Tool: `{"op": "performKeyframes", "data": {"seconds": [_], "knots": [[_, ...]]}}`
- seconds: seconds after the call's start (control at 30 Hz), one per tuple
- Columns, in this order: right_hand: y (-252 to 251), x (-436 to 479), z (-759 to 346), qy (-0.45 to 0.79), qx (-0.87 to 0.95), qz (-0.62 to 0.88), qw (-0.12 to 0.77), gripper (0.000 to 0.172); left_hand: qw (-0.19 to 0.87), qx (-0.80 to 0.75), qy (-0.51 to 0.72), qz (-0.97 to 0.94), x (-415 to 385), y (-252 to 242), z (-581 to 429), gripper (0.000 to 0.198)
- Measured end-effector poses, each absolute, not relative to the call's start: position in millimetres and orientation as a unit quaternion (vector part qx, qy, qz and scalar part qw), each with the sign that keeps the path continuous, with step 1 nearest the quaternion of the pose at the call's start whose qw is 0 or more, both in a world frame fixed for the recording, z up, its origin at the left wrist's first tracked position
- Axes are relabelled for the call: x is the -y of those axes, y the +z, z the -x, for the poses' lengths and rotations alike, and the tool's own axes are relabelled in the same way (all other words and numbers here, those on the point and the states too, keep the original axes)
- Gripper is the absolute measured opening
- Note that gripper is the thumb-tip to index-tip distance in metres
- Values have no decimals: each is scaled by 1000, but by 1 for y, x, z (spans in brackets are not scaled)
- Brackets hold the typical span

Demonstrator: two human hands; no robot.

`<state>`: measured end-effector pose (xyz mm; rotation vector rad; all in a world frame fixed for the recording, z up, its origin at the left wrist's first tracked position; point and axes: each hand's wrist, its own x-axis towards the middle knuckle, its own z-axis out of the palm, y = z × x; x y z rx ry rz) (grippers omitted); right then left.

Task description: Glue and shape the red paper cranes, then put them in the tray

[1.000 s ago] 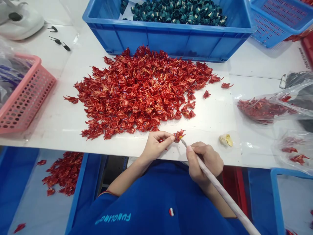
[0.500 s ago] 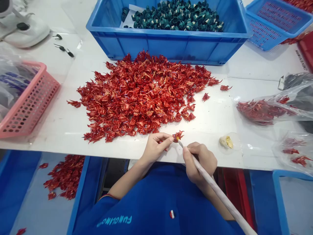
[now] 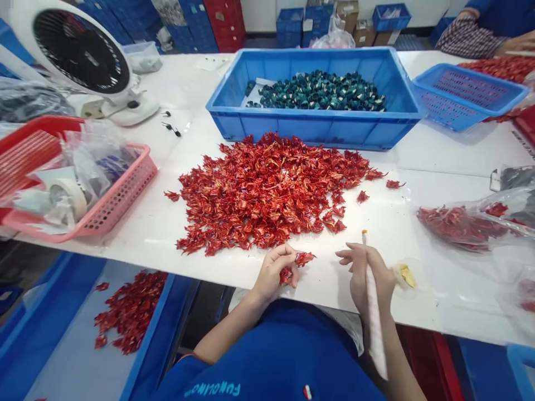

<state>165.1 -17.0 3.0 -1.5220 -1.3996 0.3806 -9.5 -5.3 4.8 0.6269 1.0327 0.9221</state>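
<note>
My left hand (image 3: 273, 274) is shut on a small folded red flower piece (image 3: 304, 258), and a second red scrap (image 3: 285, 274) shows at its fingers. My right hand (image 3: 368, 273) grips a long pale stick (image 3: 374, 312) with a yellow-tipped end (image 3: 364, 233), held apart from the red piece. Just right of that hand, a yellow glue-like lump (image 3: 406, 275) lies on a clear lid. A large heap of similar red pieces (image 3: 267, 192) spreads over the white table (image 3: 368, 289) beyond my hands.
A blue crate (image 3: 313, 125) holds dark teal rolled pieces. There are a pink basket (image 3: 121, 203), a fan (image 3: 79, 55), a blue mesh basket (image 3: 463, 94) and a plastic bag of red pieces (image 3: 463, 223). A co-worker's arm (image 3: 468, 36) is at the far top right.
My view has tilted up and shows more of the room. My right hand has moved right, taking the stick's tip off the red piece and turning the stick more upright.
</note>
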Motion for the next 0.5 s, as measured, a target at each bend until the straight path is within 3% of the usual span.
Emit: {"op": "performKeyframes", "data": {"seconds": [0.17, 0.23, 0.33, 0.43, 0.5], "knots": [[2, -7, -177, 14, 701, 591, 399, 25, 674, -500, 476, -263, 25, 16, 56, 31], [-1, -17, -179, -8, 735, 560, 383, 32, 586, -560, 518, -273, 38, 19, 94, 28], [-16, -33, -185, -24, 753, 530, 389, 33, 354, -695, 553, -292, 61, 21, 159, 26], [-41, -47, -196, 11, 762, 523, 383, 31, 112, -864, 397, -288, 83, 23, 216, 26], [-58, -54, -204, 65, 783, 508, 352, 22, 43, -929, 279, -240, 92, 25, 242, 27]]}}
